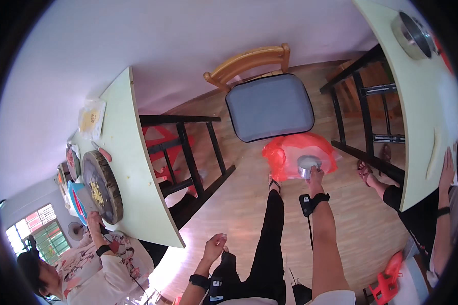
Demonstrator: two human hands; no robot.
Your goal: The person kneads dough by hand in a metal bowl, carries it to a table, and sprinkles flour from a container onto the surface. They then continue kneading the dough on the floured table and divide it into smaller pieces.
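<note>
Extending nearly straight up from the lower edge, the right forearm (324, 234) ends in the right hand (316, 175), clamped on a metal cup (304, 171) right of center, against a red plastic bag (274, 154) just below the grey chair seat (269, 107). Well apart, at lower center, the left hand (215, 247) has curled fingers; whether they pinch anything, I cannot tell.

Resting on the wood-toned floor (229, 198): a red plastic bag (303, 141), a wooden chair (254, 57) and two black-legged, pale-green tables (142, 193).
</note>
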